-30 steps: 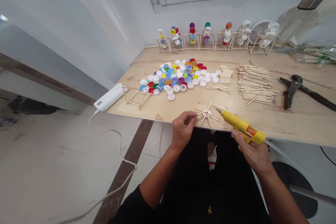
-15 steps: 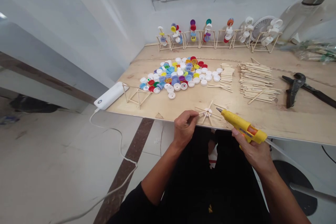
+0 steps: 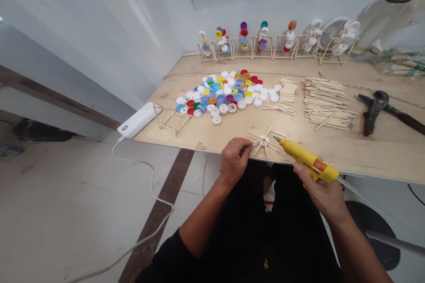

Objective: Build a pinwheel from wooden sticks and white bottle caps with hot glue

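Note:
At the table's front edge lies a white bottle cap (image 3: 264,140) with several thin wooden sticks (image 3: 266,152) spreading from it like spokes. My left hand (image 3: 235,159) pinches the outer end of one stick on the left side of this wheel. In my right hand (image 3: 323,194) is a yellow glue gun (image 3: 305,154), its dark nozzle pointing left, close to the right side of the wheel. The fingers of my right hand wrap round the handle. Another loose stick (image 3: 279,133) lies just behind the nozzle.
Colourful bottle caps (image 3: 219,90) are heaped mid-table. Short sticks (image 3: 287,93) and longer sticks (image 3: 327,101) lie in piles, with black pliers (image 3: 375,112) at right. A stick frame (image 3: 174,123) and white power strip (image 3: 139,120) sit left. Finished cap wheels (image 3: 245,37) line the wall.
Almost nothing differs. The camera view has shifted very slightly; both hands keep their hold, and the nozzle stays beside the stick wheel.

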A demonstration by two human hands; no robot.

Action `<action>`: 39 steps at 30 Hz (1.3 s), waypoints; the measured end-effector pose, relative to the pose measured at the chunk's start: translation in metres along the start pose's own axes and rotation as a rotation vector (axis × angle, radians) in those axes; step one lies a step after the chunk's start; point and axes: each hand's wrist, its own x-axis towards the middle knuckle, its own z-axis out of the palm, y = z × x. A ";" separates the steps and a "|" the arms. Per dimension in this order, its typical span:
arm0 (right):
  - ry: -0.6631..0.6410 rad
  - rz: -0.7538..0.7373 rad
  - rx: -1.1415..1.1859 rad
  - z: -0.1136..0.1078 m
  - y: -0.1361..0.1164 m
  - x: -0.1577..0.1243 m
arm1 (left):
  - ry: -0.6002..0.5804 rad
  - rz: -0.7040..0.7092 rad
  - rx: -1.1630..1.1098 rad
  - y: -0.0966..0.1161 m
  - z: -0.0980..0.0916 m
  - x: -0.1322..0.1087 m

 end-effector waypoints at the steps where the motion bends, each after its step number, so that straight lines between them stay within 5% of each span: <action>1: -0.007 0.004 -0.003 0.000 0.000 0.000 | -0.013 0.009 0.005 0.000 -0.001 0.001; 8: 0.006 0.043 -0.022 0.001 -0.005 0.000 | -0.108 0.081 0.044 -0.001 -0.007 0.009; 28: -0.014 0.028 0.010 0.001 0.002 -0.001 | -0.132 0.507 0.262 -0.017 -0.006 0.014; 39: -0.068 0.028 0.003 -0.002 0.007 0.000 | -0.126 0.553 0.288 -0.018 -0.004 0.017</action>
